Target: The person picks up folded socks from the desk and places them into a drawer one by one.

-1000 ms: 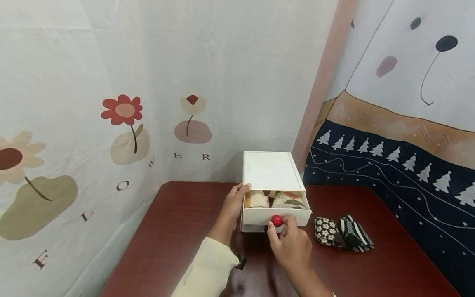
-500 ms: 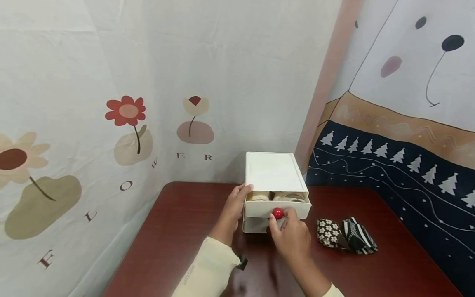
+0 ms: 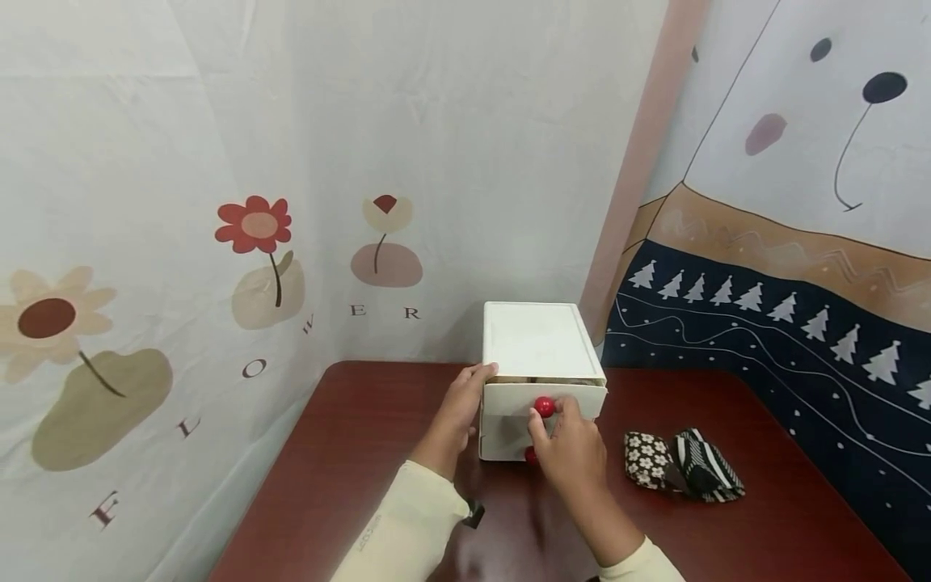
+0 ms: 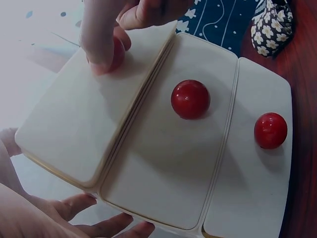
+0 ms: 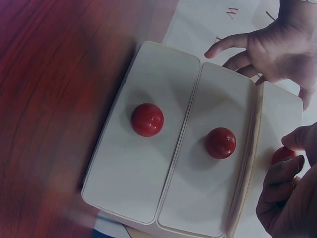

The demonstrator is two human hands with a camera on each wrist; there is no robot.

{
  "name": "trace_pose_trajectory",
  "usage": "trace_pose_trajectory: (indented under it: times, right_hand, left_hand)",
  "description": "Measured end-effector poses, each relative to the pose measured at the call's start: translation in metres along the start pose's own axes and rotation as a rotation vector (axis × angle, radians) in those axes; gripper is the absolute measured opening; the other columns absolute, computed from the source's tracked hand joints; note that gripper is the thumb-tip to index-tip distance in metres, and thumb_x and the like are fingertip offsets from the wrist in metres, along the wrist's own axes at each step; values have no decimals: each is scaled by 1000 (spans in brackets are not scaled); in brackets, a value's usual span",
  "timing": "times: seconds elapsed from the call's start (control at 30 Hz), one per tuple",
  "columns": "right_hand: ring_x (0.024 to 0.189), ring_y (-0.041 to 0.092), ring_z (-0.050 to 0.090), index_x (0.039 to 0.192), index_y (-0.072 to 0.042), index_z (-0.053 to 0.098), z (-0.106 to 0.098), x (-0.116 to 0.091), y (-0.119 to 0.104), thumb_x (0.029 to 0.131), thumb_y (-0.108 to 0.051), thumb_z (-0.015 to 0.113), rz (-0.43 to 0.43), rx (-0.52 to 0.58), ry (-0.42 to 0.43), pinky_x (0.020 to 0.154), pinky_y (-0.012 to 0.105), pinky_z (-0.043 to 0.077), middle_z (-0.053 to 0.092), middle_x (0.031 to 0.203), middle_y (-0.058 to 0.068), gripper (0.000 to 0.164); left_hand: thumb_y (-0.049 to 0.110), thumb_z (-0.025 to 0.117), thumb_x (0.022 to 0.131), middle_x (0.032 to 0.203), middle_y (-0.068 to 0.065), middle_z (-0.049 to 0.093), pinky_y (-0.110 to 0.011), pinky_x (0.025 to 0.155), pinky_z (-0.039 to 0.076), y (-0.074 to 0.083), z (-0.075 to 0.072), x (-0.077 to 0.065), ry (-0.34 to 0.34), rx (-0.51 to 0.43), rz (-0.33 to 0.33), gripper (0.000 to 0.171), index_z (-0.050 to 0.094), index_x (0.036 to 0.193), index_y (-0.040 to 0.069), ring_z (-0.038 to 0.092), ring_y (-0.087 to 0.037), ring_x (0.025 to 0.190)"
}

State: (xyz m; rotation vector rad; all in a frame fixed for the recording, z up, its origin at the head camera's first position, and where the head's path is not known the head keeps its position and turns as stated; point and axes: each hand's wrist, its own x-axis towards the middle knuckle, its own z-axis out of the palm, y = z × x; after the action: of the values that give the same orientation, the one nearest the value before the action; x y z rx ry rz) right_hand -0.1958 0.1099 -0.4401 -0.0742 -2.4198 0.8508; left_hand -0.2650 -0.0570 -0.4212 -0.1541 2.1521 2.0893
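Note:
A small white drawer cabinet [image 3: 534,338] with three drawers, each with a round red knob, stands on the table. Its top drawer [image 3: 505,398] sticks out slightly, leaving a thin gap under the cabinet's top. Thumb and finger of my right hand [image 3: 572,449] pinch the top drawer's red knob [image 3: 544,406]. My left hand [image 3: 460,404] rests against the cabinet's left side, thumb at the upper front edge. The right wrist view shows the left hand's fingers [image 5: 233,42] spread along that side. In the left wrist view, the middle knob [image 4: 190,99] and bottom knob [image 4: 270,130] are untouched.
To the cabinet's right on the dark red table [image 3: 364,436] lie a folded black flower-patterned cloth item [image 3: 646,459] and a black-and-white striped one [image 3: 707,466]. Printed fabric [image 3: 451,162] hangs behind the table.
My right hand has pushed the top drawer inward by its knob. The rolled fabric items visible inside it earlier are now almost wholly hidden. My left hand stays at the cabinet's side.

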Motion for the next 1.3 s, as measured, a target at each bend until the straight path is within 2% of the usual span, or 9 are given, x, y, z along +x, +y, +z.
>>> trace_pose_trajectory:
  times: [0.27,0.5,0.8,1.07,1.17,1.3]
  right_hand:
    - [53,18,50,116,-2,68,4,9,1,99,-31,79,35,-23,-31,49,35,36,53,59,2,35]
    - [58,22,54,117,-2,67,4,13,-1,100,-32,78,53,-26,-47,52,36,38,56,62,4,36]
    - [59,21,55,119,0,67,4,15,0,100,-31,79,63,-10,-68,52,34,37,58,62,5,38]
    - [56,20,52,119,-4,67,7,13,7,99,-37,81,45,-9,-40,51,35,37,54,59,3,41]
    - [58,25,60,117,-3,68,9,11,11,98,-38,83,40,-12,-30,50,37,39,61,61,8,42]
    - [71,39,73,110,-5,70,14,9,16,96,-36,84,48,-26,-17,52,46,48,75,74,19,37]
  left_hand:
    - [63,61,100,167,-19,48,-85,111,36,1,1,0,5,1,-8,76,51,161,19,43,-49,154]
    - [60,58,102,170,-22,44,-86,114,32,3,1,-4,-8,-2,3,76,48,163,16,39,-49,157]
    - [61,58,102,167,-23,47,-85,114,34,3,3,-5,4,19,22,77,48,163,13,44,-50,153]
    - [60,58,103,164,-23,51,-70,124,36,0,4,1,24,64,74,77,51,160,8,49,-45,151]
    - [60,59,103,164,-24,52,-69,124,38,-1,5,3,36,77,73,78,50,160,7,51,-45,150]
    - [60,60,103,162,-24,54,-67,124,39,-1,5,3,40,76,67,79,50,161,7,53,-45,148]
